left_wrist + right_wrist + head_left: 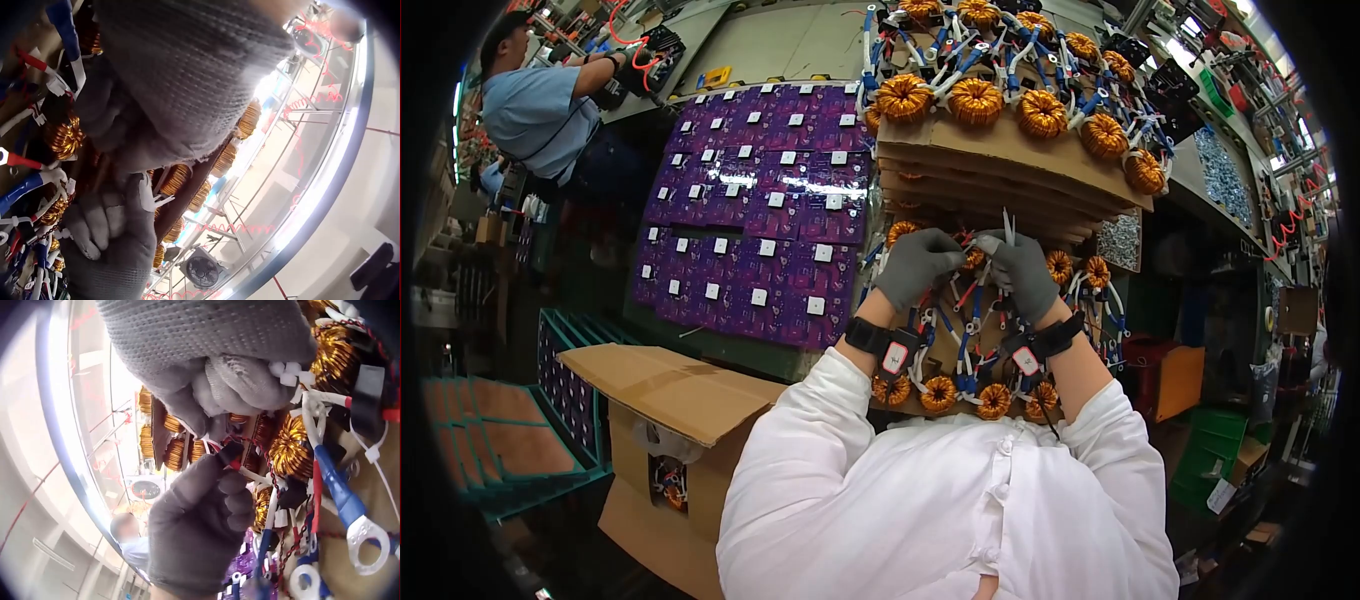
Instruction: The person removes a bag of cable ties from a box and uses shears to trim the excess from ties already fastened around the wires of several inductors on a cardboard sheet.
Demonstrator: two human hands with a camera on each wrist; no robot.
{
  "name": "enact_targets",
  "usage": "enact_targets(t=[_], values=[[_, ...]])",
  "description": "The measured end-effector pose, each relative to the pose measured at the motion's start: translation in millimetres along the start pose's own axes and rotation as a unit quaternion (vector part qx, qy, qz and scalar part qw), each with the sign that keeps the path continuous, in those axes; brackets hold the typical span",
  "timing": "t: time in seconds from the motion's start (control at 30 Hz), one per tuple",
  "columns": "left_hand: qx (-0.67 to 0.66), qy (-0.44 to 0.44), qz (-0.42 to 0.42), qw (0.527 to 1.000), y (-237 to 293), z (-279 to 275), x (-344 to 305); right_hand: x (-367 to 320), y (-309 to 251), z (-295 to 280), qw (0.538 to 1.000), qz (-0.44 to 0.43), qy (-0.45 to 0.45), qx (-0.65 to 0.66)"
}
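Both hands wear grey gloves and meet over a layer of copper-wound toroid coils with wire leads. My left hand (920, 268) pinches a lead with a short black sleeve (231, 452) and red and white wire, best seen in the right wrist view. Close beside it, my right hand (1022, 275) grips a bundle of white cable ties. Their square heads (289, 374) stick out of the fist on one side, and their tails (1008, 226) point away from me. Around the hands lie a coil (291, 447) and blue-sleeved leads with ring terminals (367, 547).
Behind the hands rises a stack of cardboard sheets (1000, 160), topped with more coils (976, 102). Purple circuit boards (730, 215) with white squares cover the left side. An open cardboard box (670, 385) stands at front left. Another person (550, 110) works at the far left.
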State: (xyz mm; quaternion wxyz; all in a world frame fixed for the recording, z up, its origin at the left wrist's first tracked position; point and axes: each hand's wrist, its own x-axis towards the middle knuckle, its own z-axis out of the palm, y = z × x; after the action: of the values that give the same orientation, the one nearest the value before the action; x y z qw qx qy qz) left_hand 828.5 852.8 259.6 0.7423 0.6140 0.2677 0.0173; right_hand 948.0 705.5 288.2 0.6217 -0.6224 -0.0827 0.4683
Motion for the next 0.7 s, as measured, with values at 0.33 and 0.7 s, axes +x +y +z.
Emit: enact_targets(t=[0.33, 0.7], values=[[0.348, 0.118, 0.197, 0.909, -11, 20, 2, -3, 23, 13, 0.975, -0.158, 0.032, -0.153], [0.568, 0.009, 0.253, 0.783, -18, -3, -48, -25, -15, 4, 0.990, -0.097, 0.086, -0.058]])
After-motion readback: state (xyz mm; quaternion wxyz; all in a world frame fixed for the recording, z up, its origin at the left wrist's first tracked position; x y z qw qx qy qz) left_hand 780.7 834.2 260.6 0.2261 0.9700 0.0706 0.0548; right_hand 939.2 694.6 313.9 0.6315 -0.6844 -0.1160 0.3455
